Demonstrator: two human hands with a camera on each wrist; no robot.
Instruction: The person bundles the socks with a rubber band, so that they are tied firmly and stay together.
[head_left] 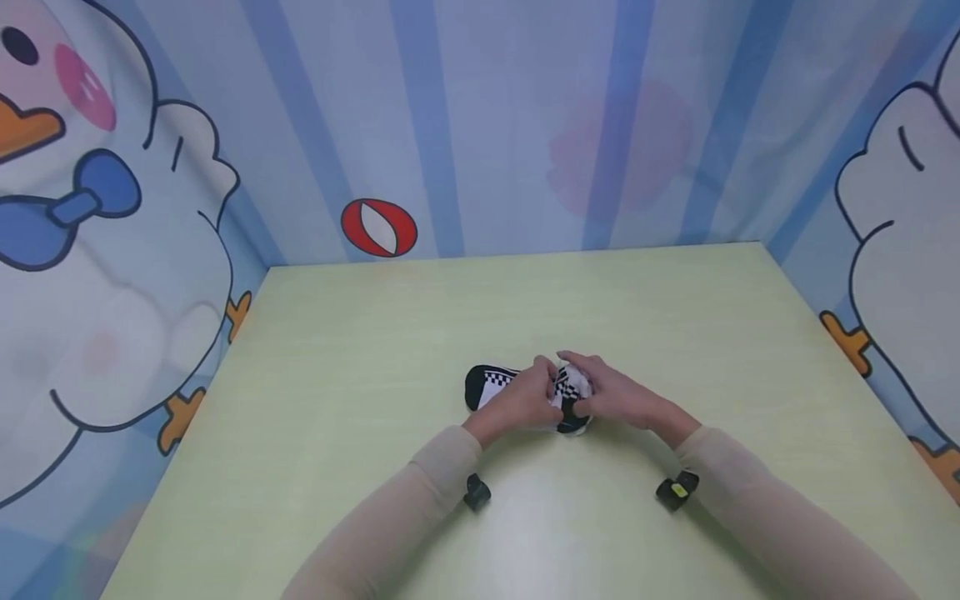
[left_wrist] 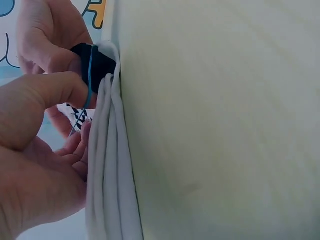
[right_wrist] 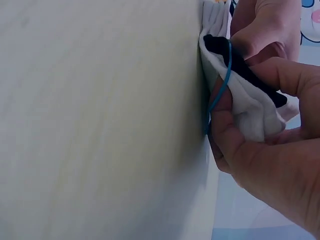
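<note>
A bundle of folded socks (head_left: 486, 388), white and black with a checkered pattern, lies on the table. My left hand (head_left: 522, 402) holds the bundle near its middle, thumb and fingers on either side. At the right end, my right hand (head_left: 621, 395) grips the bunched fabric, its thumb on the near side. A thin teal elastic band (right_wrist: 229, 65) crosses the black part of the socks, close to the fingertips of both hands. From the left wrist, several white layers (left_wrist: 114, 165) show stacked side by side. Part of the band's loop is hidden by the fingers and fabric.
The pale yellow-green table (head_left: 360, 350) spreads out around the hands. Blue striped fabric (head_left: 510, 125) stands along its back, with cartoon birds printed on both sides. Small black devices, one per wrist, hang by the sleeves, the right one (head_left: 677, 491) bearing a yellow mark.
</note>
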